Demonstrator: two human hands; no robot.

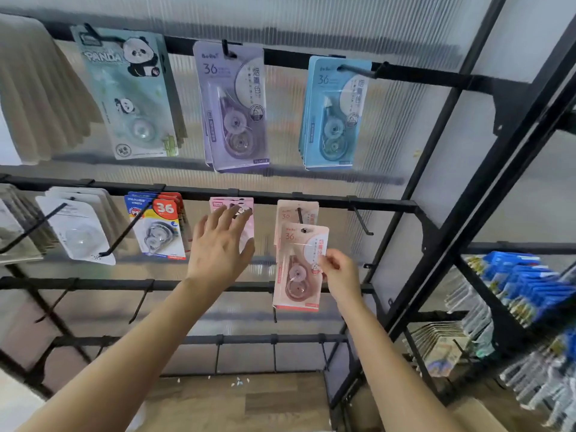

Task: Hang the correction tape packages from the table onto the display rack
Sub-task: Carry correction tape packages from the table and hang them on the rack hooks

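Your right hand (338, 271) pinches the right edge of a peach correction tape package (297, 269) printed "36", just in front of matching packs (296, 210) on the display rack (343, 202). Your left hand (218, 247) is spread wide over a pink pack (227, 203). Above hangs a "PANDA" pack (131, 92).

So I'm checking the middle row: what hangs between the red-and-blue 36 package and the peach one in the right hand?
In the head view, a pink package hangs there, left of the peach package, partly covered by the left hand.
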